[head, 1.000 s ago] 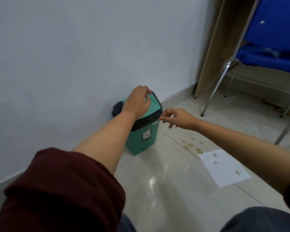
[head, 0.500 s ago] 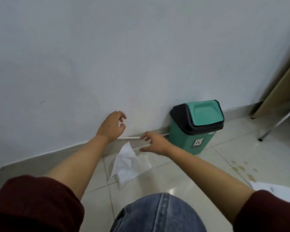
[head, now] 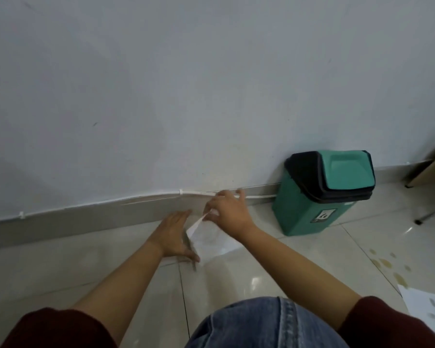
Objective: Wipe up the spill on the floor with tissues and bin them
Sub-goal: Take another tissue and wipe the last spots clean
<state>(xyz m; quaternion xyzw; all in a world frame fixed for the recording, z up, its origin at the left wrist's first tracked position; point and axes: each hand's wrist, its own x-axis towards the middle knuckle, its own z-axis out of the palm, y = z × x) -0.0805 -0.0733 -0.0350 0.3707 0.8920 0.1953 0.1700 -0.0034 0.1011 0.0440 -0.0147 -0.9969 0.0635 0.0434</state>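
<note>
Person crouched by the wall. R hand point(head: 227, 212) pinches the top edge of a white tissue point(head: 211, 241) btw thumb & fingers, lifting that edge off the tiled floor point(head: 274, 272); other fingers spread. L hand point(head: 175, 234) lies flat on the floor just left of the tissue, fingers straight & together, thumb at its lower corner. Green swing-lid bin point(head: 322, 194) stands against the wall, right of the hands. Brown spill drops point(head: 387, 266) far right, partly on a 2nd tissue point(head: 427, 310).
</note>
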